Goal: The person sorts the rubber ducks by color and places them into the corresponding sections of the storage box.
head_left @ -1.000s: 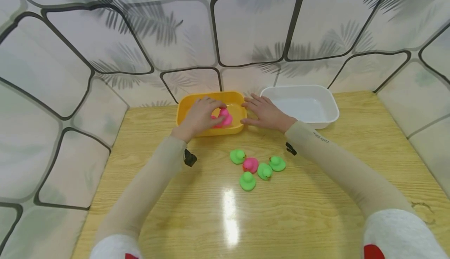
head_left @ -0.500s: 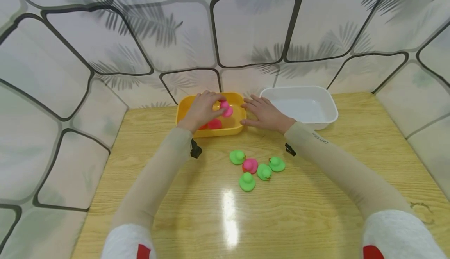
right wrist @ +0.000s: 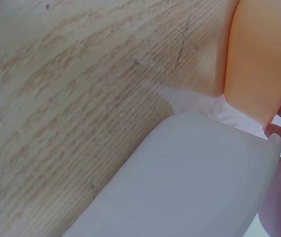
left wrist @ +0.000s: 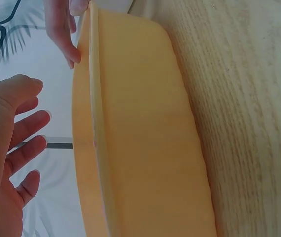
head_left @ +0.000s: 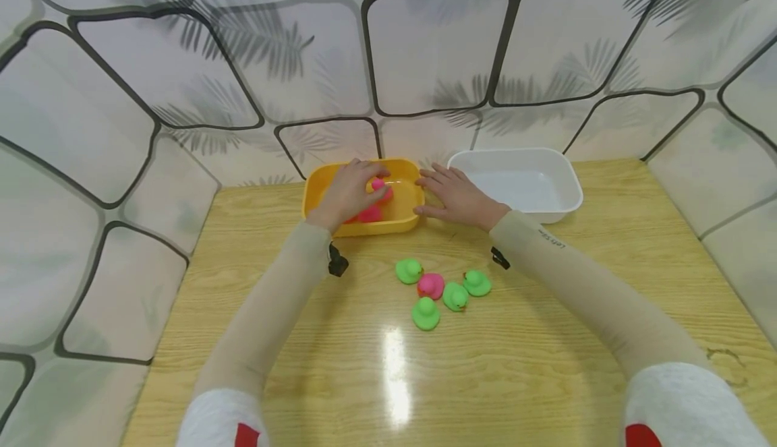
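My left hand (head_left: pixel 349 194) hovers over the yellow plastic bin (head_left: pixel 388 228), fingers loosely bent. In the left wrist view a gap shows between its thumb and fingers (left wrist: pixel 29 126), with nothing in it. Below that hand a pink rubber duck (head_left: pixel 384 193) is in the bin, partly covered by the thumb. Another pink duck (head_left: pixel 369 214) lies nearer the bin's front wall, also partly hidden. My right hand (head_left: pixel 455 194) is spread out, its fingertips touching the bin's right rim.
A white plastic bin (head_left: pixel 522 177) stands to the right, partly behind my right hand. On the wooden table (head_left: pixel 340 366) in front sit several green ducks (head_left: pixel 426 313) and one pink duck (head_left: pixel 431 286). A patterned wall (head_left: pixel 437 49) rises behind the bins.
The left hand raised a pink duck within the yellow bin, then let go of it; that duck now sits lower under the fingers. My right hand stayed at the rim.
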Action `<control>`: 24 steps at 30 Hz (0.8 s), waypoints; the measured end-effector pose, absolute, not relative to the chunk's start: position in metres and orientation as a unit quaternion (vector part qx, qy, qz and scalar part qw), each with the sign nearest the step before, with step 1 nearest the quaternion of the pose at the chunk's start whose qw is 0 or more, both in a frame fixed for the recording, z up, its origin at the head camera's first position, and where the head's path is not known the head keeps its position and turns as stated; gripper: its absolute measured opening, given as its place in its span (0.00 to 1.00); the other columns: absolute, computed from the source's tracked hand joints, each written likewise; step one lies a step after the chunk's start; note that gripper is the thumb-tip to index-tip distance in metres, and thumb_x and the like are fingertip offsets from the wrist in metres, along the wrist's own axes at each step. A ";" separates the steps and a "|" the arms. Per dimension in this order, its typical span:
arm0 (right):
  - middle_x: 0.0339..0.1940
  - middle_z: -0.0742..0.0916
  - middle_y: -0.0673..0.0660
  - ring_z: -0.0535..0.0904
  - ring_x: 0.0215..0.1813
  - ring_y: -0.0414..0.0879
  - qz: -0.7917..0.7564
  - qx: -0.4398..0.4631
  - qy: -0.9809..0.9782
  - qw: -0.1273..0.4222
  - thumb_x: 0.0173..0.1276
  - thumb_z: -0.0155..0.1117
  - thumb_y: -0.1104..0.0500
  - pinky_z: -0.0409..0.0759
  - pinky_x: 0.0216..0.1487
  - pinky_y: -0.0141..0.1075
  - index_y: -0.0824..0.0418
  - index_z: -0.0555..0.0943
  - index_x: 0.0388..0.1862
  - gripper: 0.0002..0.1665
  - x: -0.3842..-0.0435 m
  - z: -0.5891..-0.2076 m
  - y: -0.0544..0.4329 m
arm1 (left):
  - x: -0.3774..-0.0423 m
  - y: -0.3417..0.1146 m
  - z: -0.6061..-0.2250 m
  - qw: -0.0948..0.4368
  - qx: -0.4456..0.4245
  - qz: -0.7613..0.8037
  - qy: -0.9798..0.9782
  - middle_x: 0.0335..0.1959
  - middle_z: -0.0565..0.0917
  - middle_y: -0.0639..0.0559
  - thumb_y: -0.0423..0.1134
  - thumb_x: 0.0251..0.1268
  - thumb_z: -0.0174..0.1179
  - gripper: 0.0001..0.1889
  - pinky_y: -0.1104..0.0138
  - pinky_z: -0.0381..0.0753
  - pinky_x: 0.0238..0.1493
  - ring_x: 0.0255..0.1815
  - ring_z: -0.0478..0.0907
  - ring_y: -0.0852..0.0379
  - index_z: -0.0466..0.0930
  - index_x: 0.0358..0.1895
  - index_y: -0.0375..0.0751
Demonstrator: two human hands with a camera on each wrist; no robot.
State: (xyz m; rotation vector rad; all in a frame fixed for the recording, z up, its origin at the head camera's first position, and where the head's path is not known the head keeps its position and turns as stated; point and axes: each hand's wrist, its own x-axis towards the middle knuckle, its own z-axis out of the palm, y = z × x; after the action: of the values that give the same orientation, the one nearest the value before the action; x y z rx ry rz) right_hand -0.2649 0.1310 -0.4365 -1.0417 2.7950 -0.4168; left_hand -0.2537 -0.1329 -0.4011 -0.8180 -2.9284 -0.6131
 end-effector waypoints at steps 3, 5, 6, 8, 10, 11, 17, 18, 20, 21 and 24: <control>0.84 0.64 0.65 0.47 0.86 0.64 -0.136 -0.344 0.927 0.067 0.77 0.59 0.35 0.44 0.82 0.60 0.62 0.68 0.78 0.43 -0.265 -0.437 0.131 | -0.249 -0.135 -0.402 0.017 -0.271 -0.201 -0.941 0.56 0.86 0.44 0.45 0.77 0.61 0.18 0.48 0.66 0.72 0.62 0.76 0.42 0.83 0.60 0.38; 0.84 0.64 0.64 0.47 0.86 0.64 -0.136 -0.343 0.927 0.071 0.77 0.58 0.35 0.43 0.82 0.60 0.62 0.67 0.79 0.44 -0.264 -0.436 0.131 | -0.246 -0.136 -0.403 0.017 -0.276 -0.204 -0.939 0.55 0.86 0.44 0.45 0.77 0.61 0.18 0.48 0.67 0.72 0.62 0.77 0.42 0.83 0.60 0.37; 0.84 0.63 0.65 0.47 0.86 0.64 -0.137 -0.342 0.927 0.072 0.77 0.59 0.35 0.43 0.82 0.60 0.63 0.66 0.79 0.44 -0.264 -0.436 0.131 | -0.243 -0.136 -0.403 0.018 -0.279 -0.206 -0.938 0.55 0.86 0.45 0.45 0.77 0.61 0.18 0.48 0.68 0.72 0.62 0.77 0.43 0.83 0.60 0.38; 0.84 0.63 0.64 0.46 0.86 0.63 -0.136 -0.341 0.927 0.075 0.78 0.58 0.35 0.42 0.82 0.60 0.63 0.64 0.81 0.46 -0.264 -0.436 0.131 | -0.238 -0.137 -0.403 0.021 -0.286 -0.216 -0.933 0.54 0.87 0.45 0.44 0.77 0.62 0.18 0.48 0.69 0.70 0.60 0.78 0.43 0.83 0.60 0.37; 0.84 0.63 0.64 0.46 0.86 0.63 -0.135 -0.338 0.928 0.078 0.78 0.58 0.35 0.41 0.83 0.60 0.64 0.61 0.82 0.47 -0.264 -0.436 0.132 | -0.232 -0.137 -0.402 0.025 -0.293 -0.228 -0.928 0.53 0.87 0.45 0.43 0.76 0.63 0.17 0.49 0.71 0.69 0.59 0.79 0.43 0.84 0.59 0.38; 0.84 0.62 0.64 0.45 0.86 0.62 -0.133 -0.337 0.929 0.079 0.78 0.57 0.35 0.41 0.83 0.60 0.64 0.60 0.83 0.48 -0.264 -0.436 0.132 | -0.229 -0.137 -0.402 0.027 -0.297 -0.234 -0.925 0.53 0.87 0.45 0.43 0.76 0.63 0.17 0.49 0.71 0.69 0.59 0.79 0.43 0.84 0.59 0.38; 0.84 0.63 0.64 0.45 0.86 0.62 -0.130 -0.337 0.929 0.074 0.78 0.57 0.35 0.41 0.83 0.60 0.64 0.61 0.82 0.48 -0.263 -0.434 0.132 | -0.212 -0.134 -0.405 0.052 -0.347 -0.235 -0.907 0.49 0.89 0.45 0.41 0.74 0.65 0.13 0.52 0.76 0.62 0.52 0.81 0.44 0.86 0.53 0.38; 0.84 0.63 0.64 0.46 0.86 0.62 -0.132 -0.338 0.929 0.074 0.78 0.57 0.35 0.41 0.83 0.60 0.64 0.61 0.82 0.48 -0.263 -0.434 0.132 | -0.209 -0.134 -0.406 0.057 -0.357 -0.234 -0.903 0.48 0.89 0.45 0.41 0.73 0.66 0.13 0.52 0.77 0.60 0.51 0.81 0.44 0.87 0.52 0.37; 0.84 0.63 0.64 0.46 0.86 0.62 -0.134 -0.339 0.928 0.072 0.78 0.58 0.35 0.41 0.83 0.60 0.64 0.61 0.82 0.48 -0.263 -0.434 0.131 | -0.203 -0.133 -0.409 0.064 -0.374 -0.236 -0.895 0.47 0.89 0.44 0.39 0.71 0.68 0.12 0.53 0.78 0.59 0.50 0.82 0.44 0.87 0.51 0.36; 0.84 0.63 0.64 0.46 0.86 0.62 -0.136 -0.341 0.928 0.071 0.78 0.58 0.35 0.41 0.82 0.60 0.65 0.61 0.82 0.48 -0.263 -0.434 0.131 | -0.199 -0.133 -0.411 0.065 -0.380 -0.239 -0.891 0.47 0.89 0.45 0.39 0.71 0.69 0.11 0.53 0.78 0.59 0.49 0.82 0.45 0.87 0.50 0.36; 0.84 0.63 0.64 0.46 0.86 0.63 -0.136 -0.343 0.927 0.066 0.78 0.59 0.36 0.41 0.82 0.61 0.65 0.61 0.82 0.48 -0.264 -0.436 0.131 | -0.188 -0.132 -0.417 0.060 -0.391 -0.250 -0.884 0.49 0.89 0.46 0.37 0.68 0.70 0.13 0.53 0.78 0.61 0.52 0.82 0.45 0.87 0.51 0.36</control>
State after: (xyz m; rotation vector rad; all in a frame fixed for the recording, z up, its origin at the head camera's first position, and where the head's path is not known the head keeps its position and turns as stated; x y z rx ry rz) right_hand -0.2636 0.1311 -0.4356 -1.0351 2.7955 -0.4103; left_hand -0.1877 -0.1315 -0.4169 -1.1843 -2.6755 -0.7570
